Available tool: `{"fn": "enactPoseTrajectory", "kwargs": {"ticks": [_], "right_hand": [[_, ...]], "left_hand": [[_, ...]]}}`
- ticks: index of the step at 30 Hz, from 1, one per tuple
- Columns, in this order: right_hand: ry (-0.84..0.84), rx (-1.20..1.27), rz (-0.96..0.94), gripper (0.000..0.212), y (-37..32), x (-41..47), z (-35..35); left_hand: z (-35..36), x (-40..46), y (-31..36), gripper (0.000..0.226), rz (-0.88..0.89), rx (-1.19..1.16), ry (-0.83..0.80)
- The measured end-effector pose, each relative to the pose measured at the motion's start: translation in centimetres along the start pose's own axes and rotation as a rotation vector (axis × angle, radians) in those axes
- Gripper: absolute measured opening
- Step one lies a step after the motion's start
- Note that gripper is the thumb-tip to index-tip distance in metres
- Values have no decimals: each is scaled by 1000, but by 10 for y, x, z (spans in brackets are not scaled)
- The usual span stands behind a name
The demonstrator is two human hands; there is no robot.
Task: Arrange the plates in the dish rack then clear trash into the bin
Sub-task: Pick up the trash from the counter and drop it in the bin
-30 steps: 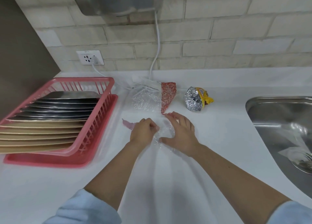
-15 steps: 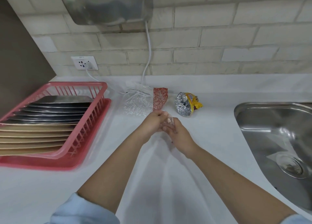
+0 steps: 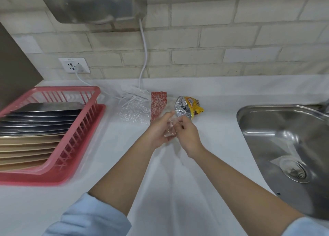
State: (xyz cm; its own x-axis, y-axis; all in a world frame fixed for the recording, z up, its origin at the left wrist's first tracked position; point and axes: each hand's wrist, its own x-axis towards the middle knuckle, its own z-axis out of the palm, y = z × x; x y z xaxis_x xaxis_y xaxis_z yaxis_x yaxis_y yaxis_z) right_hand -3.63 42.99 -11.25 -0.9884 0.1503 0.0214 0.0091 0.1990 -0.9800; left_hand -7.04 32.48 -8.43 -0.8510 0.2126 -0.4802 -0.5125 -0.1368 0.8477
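Your left hand [image 3: 158, 129] and right hand [image 3: 187, 134] meet above the surface [image 3: 178, 191], both curled round a scrap of clear plastic [image 3: 170, 129], mostly hidden between your fingers. Just beyond them lie the foil wrapper [image 3: 185, 107] and red packet [image 3: 157, 105]. Far left, the dish rack [image 3: 71, 146] with plates [image 3: 35, 129] runs off frame

**Even overhead light, soft focus, wide-angle bowing**

Illumination bright and diffuse. Faint grey shadows fall beneath the forearms onto the white countertop [image 3: 210, 129]. Glare streaks noted on the stainless steel sink basin [image 3: 277, 129] and the crumpled silver foil wrapper [image 3: 182, 106]. Overall sharpness mildly soft. Brick lines and the pink plastic dish rack [image 3: 67, 146] bow toward the edges.
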Motion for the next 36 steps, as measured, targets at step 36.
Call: {"fn": "enactPoseTrajectory", "kwargs": {"ticks": [36], "right_hand": [[-147, -433, 138, 14, -1, 148, -22]], "left_hand": [[-34, 98, 43, 46, 377, 772, 416]]}}
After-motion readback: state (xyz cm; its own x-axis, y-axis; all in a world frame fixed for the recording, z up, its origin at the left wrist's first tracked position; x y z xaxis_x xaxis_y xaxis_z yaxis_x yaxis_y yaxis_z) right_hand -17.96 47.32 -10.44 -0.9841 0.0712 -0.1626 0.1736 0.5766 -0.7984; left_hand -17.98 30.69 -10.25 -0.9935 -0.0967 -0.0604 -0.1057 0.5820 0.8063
